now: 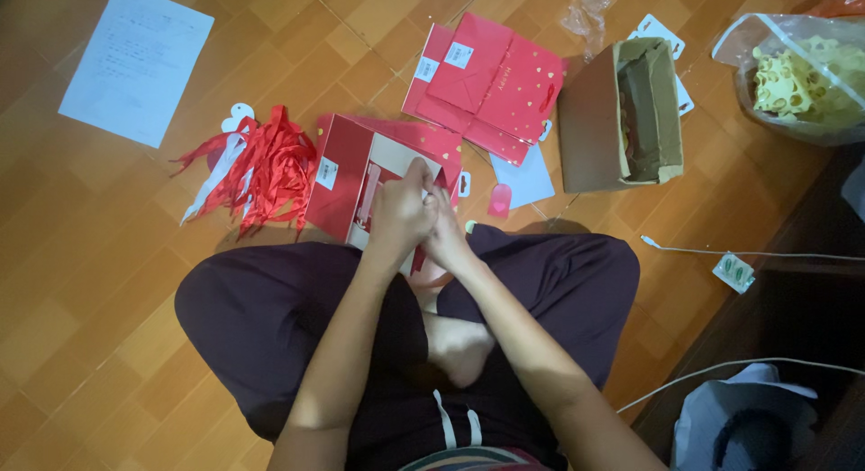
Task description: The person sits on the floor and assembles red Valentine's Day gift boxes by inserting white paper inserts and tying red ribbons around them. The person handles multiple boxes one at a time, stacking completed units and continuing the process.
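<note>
Both hands meet over the crossed legs, left hand point(399, 214) and right hand point(443, 232) pinching the near edge of the red gift bag point(360, 178), which stretches away up-left toward the ribbons point(261, 164).

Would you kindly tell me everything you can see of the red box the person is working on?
The red box looks like card, glossy red outside with a pale inner face. It lies open on the wooden floor just ahead of the crossed legs, a flap spread toward the flat red bags. A small white label sits on its left side. The left hand and right hand meet over its near right edge, hiding that part. Red ribbons lie against its left side.
</note>
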